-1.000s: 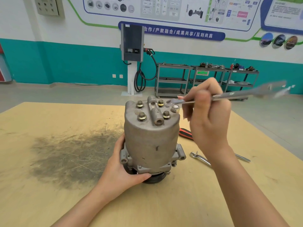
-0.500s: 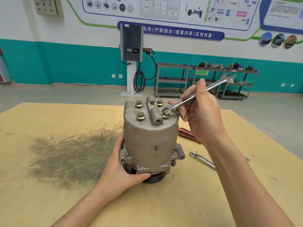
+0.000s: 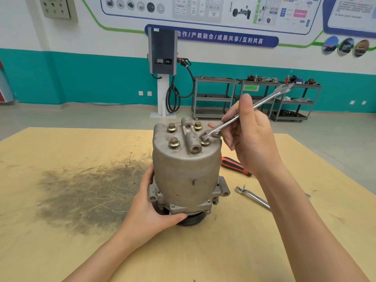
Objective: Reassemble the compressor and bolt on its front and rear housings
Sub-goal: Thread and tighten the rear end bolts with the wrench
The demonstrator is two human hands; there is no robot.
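Hands first, since they're nearest: our left hand [image 3: 150, 208] wraps the low near-left side of the compressor [image 3: 186, 171], thumb hooked across the front flange, fingers curled round behind, bracing it. The compressor stands on end near the middle of the table [image 3: 61, 251], pulley end down, w/ the bolted housing facing up.

Handling, as we judge it: cast metal, so heavy & stiff, nothing fragile. The smooth rounded body could slip or twist under wrench torque, so the flange and mounting ears low down are the best place to hold it, i.e. where our left already is.

Right of the body, a red-handled tool [image 3: 236, 166] and a spare wrench [image 3: 252, 197] lie on the table, partly hidden by our right arm.

Further up, our right hand [image 3: 250, 139] pinches the shank of a spanner [image 3: 244, 115], thumb on top, fingers curled under. Its near open end sits on the near-right bolt [image 3: 204, 142]; the handle angles up & away to the far right. Three more bolts [image 3: 172, 128] stand proud on top.

Far behind: shelving carts [image 3: 256, 98] and a charger post [image 3: 162, 58] against the wall.
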